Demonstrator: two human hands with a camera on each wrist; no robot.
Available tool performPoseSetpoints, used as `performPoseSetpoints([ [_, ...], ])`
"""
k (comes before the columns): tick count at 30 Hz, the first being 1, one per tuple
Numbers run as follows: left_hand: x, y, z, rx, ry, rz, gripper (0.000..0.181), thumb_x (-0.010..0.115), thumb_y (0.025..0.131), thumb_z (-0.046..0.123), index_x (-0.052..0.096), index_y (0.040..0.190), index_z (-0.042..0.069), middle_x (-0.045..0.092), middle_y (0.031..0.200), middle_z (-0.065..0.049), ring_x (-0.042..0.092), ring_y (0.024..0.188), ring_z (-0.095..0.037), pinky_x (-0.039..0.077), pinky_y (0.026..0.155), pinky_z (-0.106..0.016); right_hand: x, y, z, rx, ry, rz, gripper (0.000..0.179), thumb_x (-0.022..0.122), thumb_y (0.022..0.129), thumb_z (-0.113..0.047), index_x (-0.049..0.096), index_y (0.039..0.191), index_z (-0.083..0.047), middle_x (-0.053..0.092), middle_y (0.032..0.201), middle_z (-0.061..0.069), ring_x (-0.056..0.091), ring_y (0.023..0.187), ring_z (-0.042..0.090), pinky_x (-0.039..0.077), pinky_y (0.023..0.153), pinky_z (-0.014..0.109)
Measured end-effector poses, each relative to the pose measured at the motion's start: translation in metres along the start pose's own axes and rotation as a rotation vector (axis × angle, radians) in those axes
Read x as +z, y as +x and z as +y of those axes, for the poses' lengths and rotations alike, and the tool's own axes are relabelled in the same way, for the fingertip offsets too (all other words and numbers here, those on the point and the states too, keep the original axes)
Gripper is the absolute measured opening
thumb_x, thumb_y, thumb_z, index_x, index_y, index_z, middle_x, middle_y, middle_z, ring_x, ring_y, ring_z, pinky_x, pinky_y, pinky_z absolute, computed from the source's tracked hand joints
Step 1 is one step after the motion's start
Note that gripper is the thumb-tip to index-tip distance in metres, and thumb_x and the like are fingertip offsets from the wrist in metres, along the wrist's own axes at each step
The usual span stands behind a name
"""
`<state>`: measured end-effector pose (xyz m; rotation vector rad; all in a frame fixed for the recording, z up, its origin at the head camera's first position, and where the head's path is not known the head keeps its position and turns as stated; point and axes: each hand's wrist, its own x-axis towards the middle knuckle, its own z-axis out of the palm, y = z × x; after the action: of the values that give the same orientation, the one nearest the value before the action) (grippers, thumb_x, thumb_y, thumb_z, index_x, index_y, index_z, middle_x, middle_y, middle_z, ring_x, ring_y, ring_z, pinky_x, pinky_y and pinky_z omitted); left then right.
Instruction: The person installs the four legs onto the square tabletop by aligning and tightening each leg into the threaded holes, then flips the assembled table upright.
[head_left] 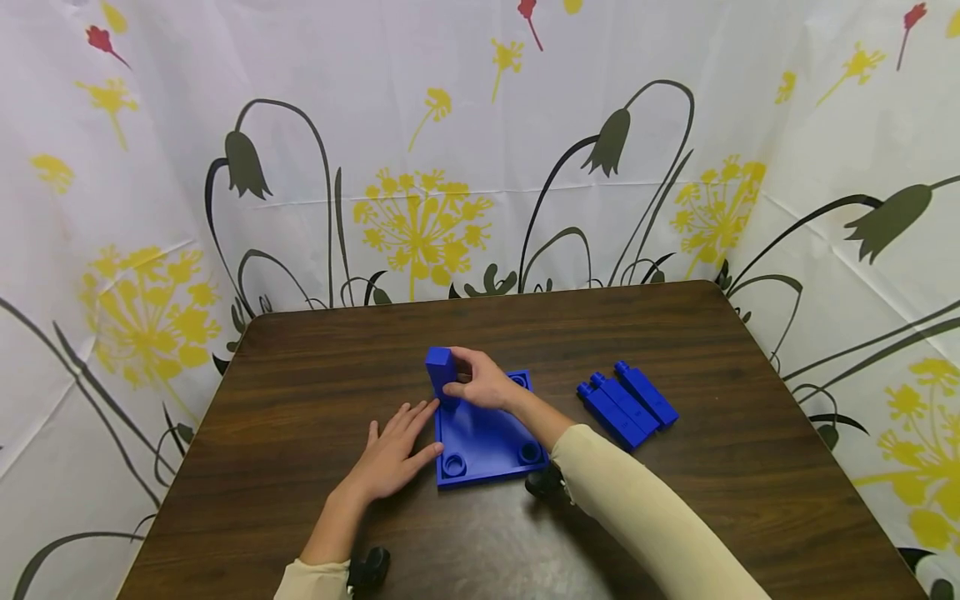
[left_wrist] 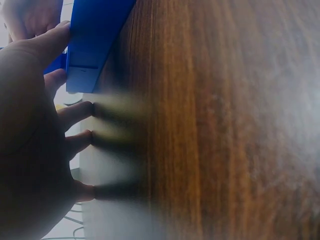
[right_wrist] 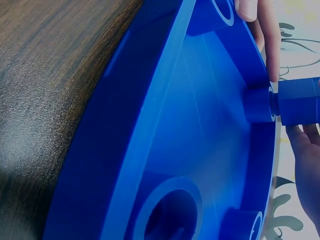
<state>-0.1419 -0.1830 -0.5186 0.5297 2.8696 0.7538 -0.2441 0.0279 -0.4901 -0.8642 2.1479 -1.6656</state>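
Note:
A blue square tray-like panel (head_left: 487, 442) lies on the table, its raised rim upward and a round socket near each corner. Upright over the far-left socket (right_wrist: 257, 105) is a blue leg (head_left: 441, 365), pinched between the thumb and fingers of my right hand (head_left: 483, 383). In the right wrist view the leg's narrow peg (right_wrist: 274, 104) sits at the socket's mouth. My left hand (head_left: 393, 454) is spread beside the panel's left side, thumb and index finger against its edge, as the left wrist view also shows; its other fingertips rest on the tabletop.
Several matching blue legs (head_left: 647, 396) lie side by side on the brown wooden table (head_left: 322, 375), right of the panel. Behind the table hangs a white curtain (head_left: 465, 125) with a flower print. Dark wrist cameras (head_left: 369, 569) are strapped to both wrists.

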Motion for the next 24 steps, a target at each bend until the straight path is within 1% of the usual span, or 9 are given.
performPoseSetpoints([
  [3, 0.000, 0.000, 0.000, 0.000, -0.003, 0.000, 0.068, 0.053, 0.097, 0.051, 0.027, 0.156, 0.028, 0.030, 0.158, -0.010, 0.017, 0.146, -0.039, 0.003, 0.101, -0.078, 0.001, -0.001, -0.001, 0.012, -0.019, 0.014, 0.057, 0.069, 0.087, 0.003, 0.047, 0.139, 0.005, 0.058, 0.131, 0.022, 0.055, 0.124, 0.033, 0.045, 0.100, 0.040],
  [10, 0.001, 0.000, -0.001, 0.007, -0.006, 0.010, 0.069, 0.054, 0.097, 0.050, 0.028, 0.156, 0.027, 0.030, 0.158, -0.010, 0.018, 0.146, -0.039, 0.003, 0.101, -0.078, 0.003, -0.001, -0.002, 0.031, -0.075, 0.087, 0.059, 0.077, 0.084, -0.004, 0.051, 0.137, 0.001, 0.062, 0.124, 0.017, 0.061, 0.114, 0.027, 0.050, 0.094, 0.036],
  [13, 0.002, 0.000, -0.002, 0.007, -0.007, 0.011, 0.069, 0.054, 0.097, 0.050, 0.028, 0.156, 0.027, 0.030, 0.158, -0.010, 0.018, 0.146, -0.039, 0.003, 0.101, -0.078, 0.004, -0.001, -0.001, 0.037, -0.095, 0.132, 0.058, 0.081, 0.081, -0.007, 0.055, 0.132, -0.001, 0.064, 0.119, 0.014, 0.063, 0.110, 0.027, 0.051, 0.092, 0.035],
  [19, 0.002, 0.000, -0.002, 0.014, -0.008, 0.017, 0.069, 0.054, 0.097, 0.049, 0.028, 0.156, 0.025, 0.031, 0.158, -0.010, 0.019, 0.146, -0.039, 0.003, 0.101, -0.078, 0.008, -0.002, 0.002, 0.054, -0.164, 0.217, 0.050, 0.086, 0.077, -0.017, 0.061, 0.119, -0.008, 0.068, 0.111, 0.006, 0.065, 0.105, 0.020, 0.053, 0.086, 0.028],
  [24, 0.002, -0.001, -0.001, 0.016, -0.011, 0.022, 0.069, 0.055, 0.097, 0.049, 0.029, 0.156, 0.025, 0.031, 0.158, -0.010, 0.019, 0.146, -0.039, 0.003, 0.101, -0.078, 0.012, -0.002, 0.003, 0.053, -0.177, 0.254, 0.046, 0.088, 0.075, -0.019, 0.062, 0.112, -0.010, 0.070, 0.106, 0.003, 0.065, 0.102, 0.018, 0.054, 0.083, 0.030],
])
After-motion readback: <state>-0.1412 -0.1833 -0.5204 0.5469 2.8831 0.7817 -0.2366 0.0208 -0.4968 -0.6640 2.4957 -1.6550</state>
